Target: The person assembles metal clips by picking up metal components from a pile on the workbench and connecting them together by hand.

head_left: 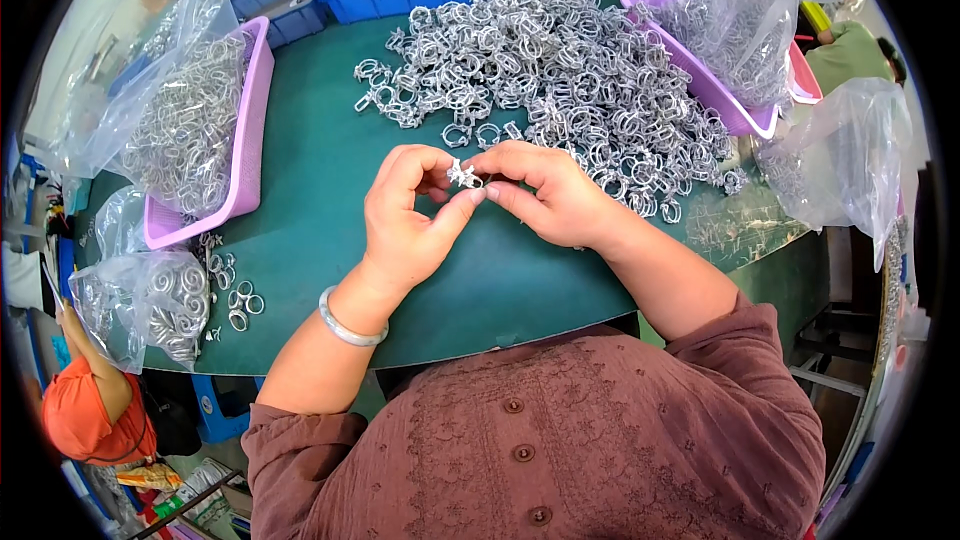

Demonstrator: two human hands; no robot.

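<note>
Metal clip [463, 176] pinched between left hand [408, 218], right hand [553, 195].

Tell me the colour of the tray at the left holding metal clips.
Light purple plastic tray, clearest in the head view.

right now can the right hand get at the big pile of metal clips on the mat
Probably yes: the right hand sits just short of the pile of metal clips, with only bare green mat between, though its fingers pinch a small clip.

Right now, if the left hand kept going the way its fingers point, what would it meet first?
The left hand points up and right, so it would likely first meet the small metal clip pinched between both hands, then the right hand.
</note>
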